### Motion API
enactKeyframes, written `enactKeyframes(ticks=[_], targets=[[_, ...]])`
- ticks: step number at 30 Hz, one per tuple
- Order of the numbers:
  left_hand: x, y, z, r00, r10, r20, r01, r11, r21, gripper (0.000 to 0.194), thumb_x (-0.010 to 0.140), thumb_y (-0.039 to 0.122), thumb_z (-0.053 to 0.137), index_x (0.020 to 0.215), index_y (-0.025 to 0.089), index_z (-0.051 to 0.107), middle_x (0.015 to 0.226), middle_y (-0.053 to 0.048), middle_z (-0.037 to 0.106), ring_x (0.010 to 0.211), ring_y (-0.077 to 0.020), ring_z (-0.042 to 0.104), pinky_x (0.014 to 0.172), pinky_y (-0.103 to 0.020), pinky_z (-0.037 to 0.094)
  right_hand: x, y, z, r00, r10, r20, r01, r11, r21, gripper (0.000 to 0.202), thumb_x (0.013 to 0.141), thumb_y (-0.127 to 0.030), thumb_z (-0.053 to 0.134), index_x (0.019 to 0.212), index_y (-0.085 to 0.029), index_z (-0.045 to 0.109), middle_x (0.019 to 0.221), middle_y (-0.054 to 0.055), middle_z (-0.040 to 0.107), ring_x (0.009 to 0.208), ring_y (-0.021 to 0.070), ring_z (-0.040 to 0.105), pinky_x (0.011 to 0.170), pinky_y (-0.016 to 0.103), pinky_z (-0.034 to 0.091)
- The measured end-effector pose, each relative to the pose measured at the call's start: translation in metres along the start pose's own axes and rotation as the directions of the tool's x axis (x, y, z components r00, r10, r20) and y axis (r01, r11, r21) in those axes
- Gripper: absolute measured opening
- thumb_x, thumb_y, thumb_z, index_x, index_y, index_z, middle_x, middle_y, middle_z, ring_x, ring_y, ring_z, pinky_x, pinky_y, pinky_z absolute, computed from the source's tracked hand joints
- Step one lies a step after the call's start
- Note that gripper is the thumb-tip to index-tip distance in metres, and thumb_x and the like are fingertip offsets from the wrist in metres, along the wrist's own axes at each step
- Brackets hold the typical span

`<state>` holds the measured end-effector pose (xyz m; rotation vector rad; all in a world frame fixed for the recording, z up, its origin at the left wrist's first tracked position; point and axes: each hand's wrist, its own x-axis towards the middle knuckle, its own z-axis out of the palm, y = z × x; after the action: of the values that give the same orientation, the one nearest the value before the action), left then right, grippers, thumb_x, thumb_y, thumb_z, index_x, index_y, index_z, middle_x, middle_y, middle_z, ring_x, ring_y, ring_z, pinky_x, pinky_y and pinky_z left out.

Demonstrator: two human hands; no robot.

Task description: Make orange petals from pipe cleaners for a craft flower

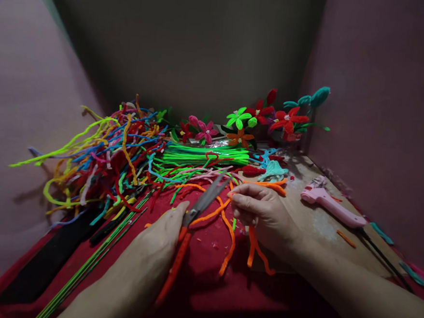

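Observation:
My left hand [166, 233] is closed around orange-handled scissors [204, 201], whose blades point up and away to the right. Orange pipe cleaners [229, 240] cross just beside the blades. Between the pinched fingertips of my right hand [257, 206] is an orange pipe cleaner [227, 199]; other orange lengths hang below that hand. The blades come close to the pinched piece, but I cannot tell whether they touch it. Beyond both hands lies a bundle of bright green pipe cleaners [205, 154].
A tangled heap of coloured pipe cleaners [106, 156] fills the left. Fuzzy flowers [289, 120] stand at the back. A pink glue gun [332, 204] rests on a board [301, 238] at right. Thin green sticks [92, 257] and a black flat object [48, 259] lie at left.

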<state>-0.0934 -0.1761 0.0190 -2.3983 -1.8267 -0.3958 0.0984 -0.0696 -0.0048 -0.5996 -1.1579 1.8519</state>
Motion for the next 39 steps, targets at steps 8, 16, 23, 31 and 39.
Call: enactKeyframes(ticks=[8, 16, 23, 31, 39], targets=[[-0.010, -0.006, 0.027, 0.998, 0.055, -0.024, -0.050, 0.983, 0.179, 0.052, 0.081, 0.006, 0.025, 0.133, 0.009, 0.027, 0.112, -0.016, 0.057, 0.101, -0.0211, 0.057, 0.086, -0.036, 0.050, 0.002, 0.003, -0.002, 0.999, 0.003, 0.047, -0.008, 0.995, 0.101, 0.007, 0.070, -0.019, 0.066, 0.070, -0.013, 0.062, 0.052, -0.002, 0.054, 0.040, 0.0020, 0.033, 0.041, 0.018, 0.017], [-0.007, -0.002, 0.032, 1.000, 0.012, -0.005, -0.011, 0.968, 0.252, 0.054, 0.080, 0.005, 0.031, 0.133, 0.007, 0.024, 0.112, -0.018, 0.056, 0.097, -0.0229, 0.058, 0.081, -0.036, 0.051, 0.003, 0.007, -0.004, 0.998, 0.018, 0.065, -0.025, 0.994, 0.110, 0.007, 0.071, -0.019, 0.065, 0.074, -0.014, 0.062, 0.052, -0.001, 0.055, 0.041, 0.0041, 0.037, 0.040, 0.019, 0.017], [-0.005, -0.001, 0.033, 0.998, 0.012, -0.057, 0.008, 0.947, 0.322, 0.052, 0.080, 0.004, 0.031, 0.133, 0.005, 0.026, 0.107, -0.018, 0.056, 0.094, -0.0232, 0.059, 0.071, -0.032, 0.053, 0.004, 0.008, -0.004, 0.993, 0.032, 0.111, -0.047, 0.989, 0.143, 0.003, 0.071, -0.016, 0.060, 0.072, -0.013, 0.060, 0.047, -0.002, 0.053, 0.036, 0.0028, 0.030, 0.038, 0.019, 0.015], [-0.007, -0.001, 0.032, 0.993, 0.078, -0.086, -0.037, 0.916, 0.399, 0.055, 0.080, 0.004, 0.029, 0.135, 0.005, 0.021, 0.099, -0.017, 0.059, 0.087, -0.0227, 0.061, 0.069, -0.033, 0.053, 0.002, 0.007, -0.003, 0.992, 0.069, 0.102, -0.084, 0.985, 0.152, 0.002, 0.070, -0.014, 0.058, 0.069, -0.013, 0.057, 0.047, -0.002, 0.053, 0.036, 0.0023, 0.027, 0.038, 0.019, 0.015], [-0.005, 0.003, 0.029, 0.994, 0.080, -0.075, -0.037, 0.887, 0.460, 0.053, 0.078, 0.001, 0.028, 0.130, 0.003, 0.026, 0.092, -0.015, 0.061, 0.081, -0.0215, 0.063, 0.063, -0.031, 0.053, 0.003, 0.006, -0.001, 0.990, 0.077, 0.114, -0.092, 0.986, 0.136, 0.004, 0.071, -0.015, 0.056, 0.068, -0.013, 0.056, 0.048, -0.003, 0.052, 0.036, 0.0020, 0.027, 0.038, 0.018, 0.015]])
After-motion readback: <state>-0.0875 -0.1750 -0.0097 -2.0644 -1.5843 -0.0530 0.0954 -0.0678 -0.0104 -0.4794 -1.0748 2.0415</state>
